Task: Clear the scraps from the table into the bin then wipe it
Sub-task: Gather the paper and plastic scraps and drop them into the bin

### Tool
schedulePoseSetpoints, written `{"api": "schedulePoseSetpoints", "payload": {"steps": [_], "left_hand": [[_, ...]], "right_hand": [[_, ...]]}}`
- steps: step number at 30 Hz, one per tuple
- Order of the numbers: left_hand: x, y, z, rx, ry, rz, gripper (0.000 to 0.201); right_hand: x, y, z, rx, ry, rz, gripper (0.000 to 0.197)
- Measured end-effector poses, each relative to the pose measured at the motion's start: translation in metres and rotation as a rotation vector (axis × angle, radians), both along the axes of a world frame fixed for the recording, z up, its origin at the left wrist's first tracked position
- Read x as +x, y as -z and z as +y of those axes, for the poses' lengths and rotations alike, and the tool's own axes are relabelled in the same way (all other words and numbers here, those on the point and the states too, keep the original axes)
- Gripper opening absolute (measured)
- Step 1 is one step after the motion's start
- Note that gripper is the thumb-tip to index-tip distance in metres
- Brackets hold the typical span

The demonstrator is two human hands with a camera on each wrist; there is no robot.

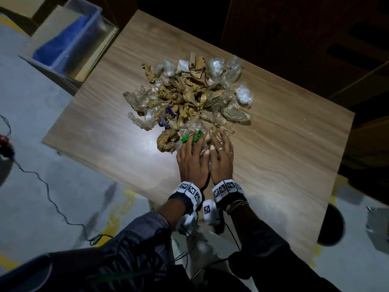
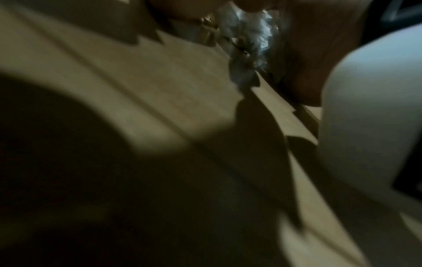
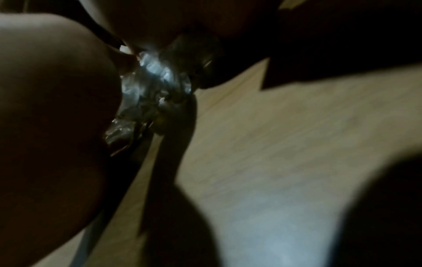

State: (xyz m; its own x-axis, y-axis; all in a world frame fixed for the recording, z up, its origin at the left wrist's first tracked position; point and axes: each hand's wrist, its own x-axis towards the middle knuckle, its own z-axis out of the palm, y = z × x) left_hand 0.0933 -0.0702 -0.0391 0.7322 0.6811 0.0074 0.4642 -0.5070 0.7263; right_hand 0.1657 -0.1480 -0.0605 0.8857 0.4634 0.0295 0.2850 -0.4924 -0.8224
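A heap of scraps [image 1: 185, 98], torn brown cardboard and crumpled clear plastic, lies in the middle of the wooden table [image 1: 284, 133]. My left hand [image 1: 195, 144] and right hand [image 1: 219, 142] lie side by side, palms down, at the heap's near edge. Their straight fingers rest on the nearest scraps, the left fingertips beside a green scrap [image 1: 190, 138]. Crumpled clear plastic [image 2: 248, 36] [image 3: 150, 77] sits squeezed between the two palms. The bin [image 1: 69, 39], grey with something blue inside, stands off the table's far left corner.
A black cable [image 1: 42, 182] snakes over the floor on the left. A round dark stool [image 1: 331, 224] stands at the table's near right corner. Dark cardboard boxes [image 1: 315, 39] stand behind the table's far right side.
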Motion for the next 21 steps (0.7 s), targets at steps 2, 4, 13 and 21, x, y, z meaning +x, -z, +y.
{"api": "schedulePoseSetpoints", "payload": {"steps": [2, 4, 13, 21], "left_hand": [[0.003, 0.0, 0.001, -0.014, 0.006, -0.009, 0.051], [0.005, 0.002, 0.002, -0.05, 0.01, -0.033, 0.049], [0.004, 0.004, 0.009, -0.046, 0.071, -0.07, 0.052], [-0.017, -0.02, 0.012, 0.244, -0.012, 0.157, 0.057]], "right_hand": [[0.0, 0.001, 0.005, 0.031, -0.006, 0.034, 0.047], [-0.002, 0.002, 0.008, 0.066, -0.016, 0.044, 0.046], [-0.008, 0.005, 0.013, 0.135, -0.038, 0.096, 0.048], [-0.009, 0.001, 0.01, 0.152, -0.015, 0.135, 0.054]]}}
